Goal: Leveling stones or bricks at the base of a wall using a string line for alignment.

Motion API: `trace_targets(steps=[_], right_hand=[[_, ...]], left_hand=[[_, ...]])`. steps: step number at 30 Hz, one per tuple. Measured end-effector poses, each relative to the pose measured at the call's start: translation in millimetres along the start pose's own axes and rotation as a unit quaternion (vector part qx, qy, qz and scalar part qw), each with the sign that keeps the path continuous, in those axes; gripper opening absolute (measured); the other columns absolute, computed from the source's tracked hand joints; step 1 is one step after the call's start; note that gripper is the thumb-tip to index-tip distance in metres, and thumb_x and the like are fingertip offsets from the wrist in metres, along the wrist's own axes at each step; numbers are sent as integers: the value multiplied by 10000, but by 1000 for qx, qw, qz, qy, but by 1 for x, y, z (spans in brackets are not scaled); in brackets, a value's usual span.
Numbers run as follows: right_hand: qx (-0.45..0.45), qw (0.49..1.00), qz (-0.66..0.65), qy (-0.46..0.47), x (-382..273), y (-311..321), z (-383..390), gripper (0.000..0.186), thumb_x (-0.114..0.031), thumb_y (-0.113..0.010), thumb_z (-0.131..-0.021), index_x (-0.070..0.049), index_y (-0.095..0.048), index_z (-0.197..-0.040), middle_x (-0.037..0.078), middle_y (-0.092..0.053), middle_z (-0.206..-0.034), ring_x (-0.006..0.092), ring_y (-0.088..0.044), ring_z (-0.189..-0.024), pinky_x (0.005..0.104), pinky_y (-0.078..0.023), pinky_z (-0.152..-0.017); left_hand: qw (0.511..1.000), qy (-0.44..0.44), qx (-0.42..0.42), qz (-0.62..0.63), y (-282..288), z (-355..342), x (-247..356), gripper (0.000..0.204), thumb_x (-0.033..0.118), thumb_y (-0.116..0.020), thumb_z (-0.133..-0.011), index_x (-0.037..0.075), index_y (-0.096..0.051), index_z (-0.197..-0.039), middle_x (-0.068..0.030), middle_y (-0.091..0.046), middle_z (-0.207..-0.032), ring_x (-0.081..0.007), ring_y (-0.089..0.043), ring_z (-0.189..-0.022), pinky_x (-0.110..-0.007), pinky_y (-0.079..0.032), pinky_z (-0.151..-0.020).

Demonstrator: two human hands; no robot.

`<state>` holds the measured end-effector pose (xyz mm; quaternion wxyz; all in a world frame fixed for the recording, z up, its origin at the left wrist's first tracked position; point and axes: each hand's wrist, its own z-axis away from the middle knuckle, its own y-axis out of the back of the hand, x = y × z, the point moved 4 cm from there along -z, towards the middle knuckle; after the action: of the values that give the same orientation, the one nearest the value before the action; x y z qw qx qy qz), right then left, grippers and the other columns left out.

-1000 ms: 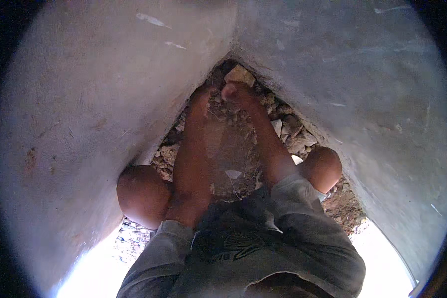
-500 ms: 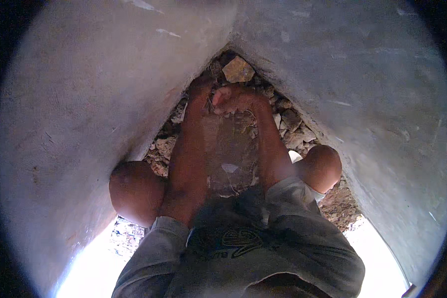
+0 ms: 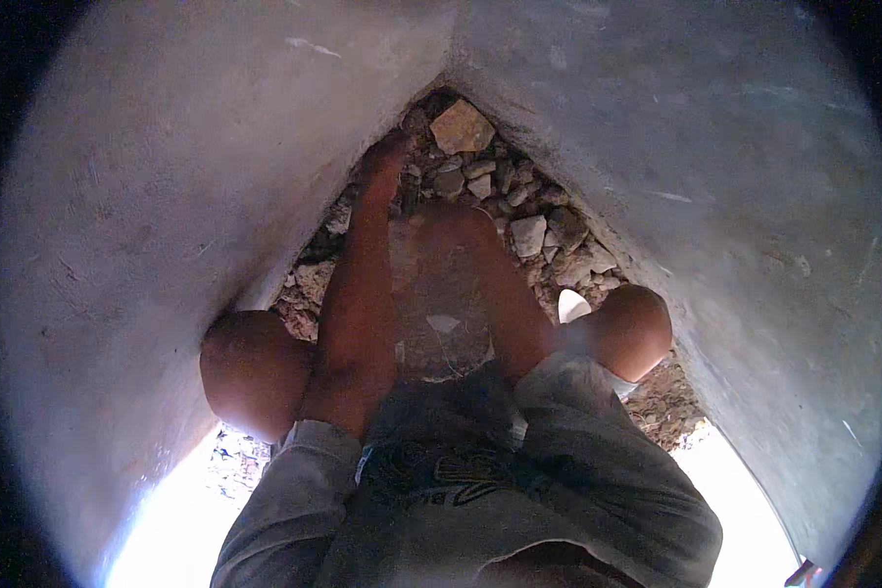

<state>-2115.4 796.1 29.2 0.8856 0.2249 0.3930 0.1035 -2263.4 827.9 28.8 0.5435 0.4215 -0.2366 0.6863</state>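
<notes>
My left hand point(image 3: 387, 157) reaches far forward along the foot of the left wall, near the corner. Its fingers are dark and hard to make out. A tan, angular stone point(image 3: 463, 127) lies in the corner just right of it. My right hand point(image 3: 451, 227) is low over the dirt, nearer to me than the left, with its back up. Its fingers are blurred and mostly hidden, so whether it holds anything does not show. Small grey stones point(image 3: 480, 184) lie just beyond the right hand.
Two smooth grey walls, left point(image 3: 167, 196) and right point(image 3: 696, 196), meet ahead in a tight corner. Rubble point(image 3: 568, 235) lines the right wall's foot. My bent knees, left point(image 3: 260, 372) and right point(image 3: 632, 333), sit close to the walls. A pale flat piece point(image 3: 443, 321) lies on the dirt.
My right hand has drawn back toward me and slightly left, uncovering stones in front of the corner. My left hand stays by the left wall, a little farther forward.
</notes>
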Motion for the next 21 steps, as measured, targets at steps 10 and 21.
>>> trace_targets(steps=[10, 21], right_hand=[[306, 832, -429, 172, 28, 90, -10, 136, -49, -626, -837, -34, -613, -971, 43, -637, -896, 147, -606, -844, 304, -488, -744], [433, 843, -317, 37, -5, 86, -20, 186, -70, -591, -855, -43, -604, -1038, 37, -636, -957, 165, -613, -891, 296, -499, -770]], left_hand=[[929, 215, -104, 282, -23, 1, 2, 290, 291, -602, -886, 126, -567, -1122, -55, -564, -1128, -228, -583, -978, -478, -439, -935], [904, 235, -90, 346, 0, -7, -26, 179, 293, -634, -843, 119, -613, -879, -24, -606, -953, -151, -591, -775, -311, -521, -666]])
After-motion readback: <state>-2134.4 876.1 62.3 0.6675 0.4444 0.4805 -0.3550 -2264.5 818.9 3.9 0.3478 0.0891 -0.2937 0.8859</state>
